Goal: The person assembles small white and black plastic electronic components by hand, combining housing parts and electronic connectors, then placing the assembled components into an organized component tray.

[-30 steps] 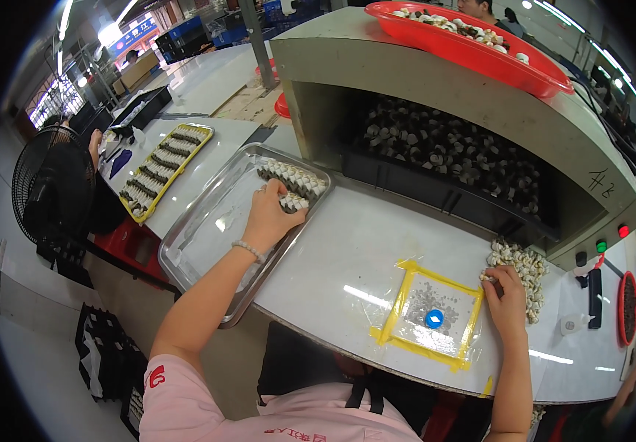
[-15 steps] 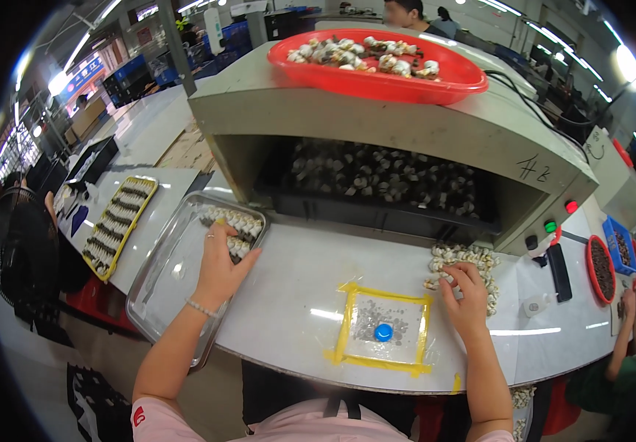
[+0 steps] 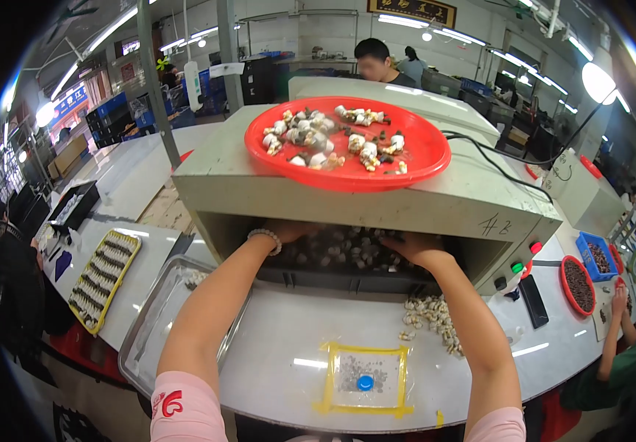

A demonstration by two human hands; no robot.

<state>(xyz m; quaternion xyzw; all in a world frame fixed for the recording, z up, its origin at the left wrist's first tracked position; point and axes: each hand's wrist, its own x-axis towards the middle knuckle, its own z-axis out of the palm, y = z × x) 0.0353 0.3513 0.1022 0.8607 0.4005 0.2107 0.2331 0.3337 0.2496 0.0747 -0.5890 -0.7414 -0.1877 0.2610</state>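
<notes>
Both my arms reach into the opening of a grey-green metal box [image 3: 362, 202]. Inside sits a black bin [image 3: 332, 280] filled with many small white and dark pieces [image 3: 347, 254]. My left hand [image 3: 296, 230] is over the bin's left part; its fingers are lost in shadow under the box's top. Over the right part, my right hand [image 3: 413, 247] has its fingers stretched out at the pieces, dimly seen. A loose pile of whitish pieces [image 3: 436, 320] lies on the table by my right forearm. At my left forearm stands a metal tray [image 3: 137, 331], partly covered by that arm.
A red oval tray [image 3: 347, 180] with white and brown clumps tops the box. A yellow-taped square [image 3: 366, 379] bears a blue cap [image 3: 365, 383]. A yellow tray [image 3: 104, 280] of rowed pieces is at left. At right, a co-worker's hands [image 3: 618, 298] are near a red basket [image 3: 577, 286].
My left hand has left the metal tray and my right hand the loose pile; both have gone forward into the box's opening. The view has tilted up.
</notes>
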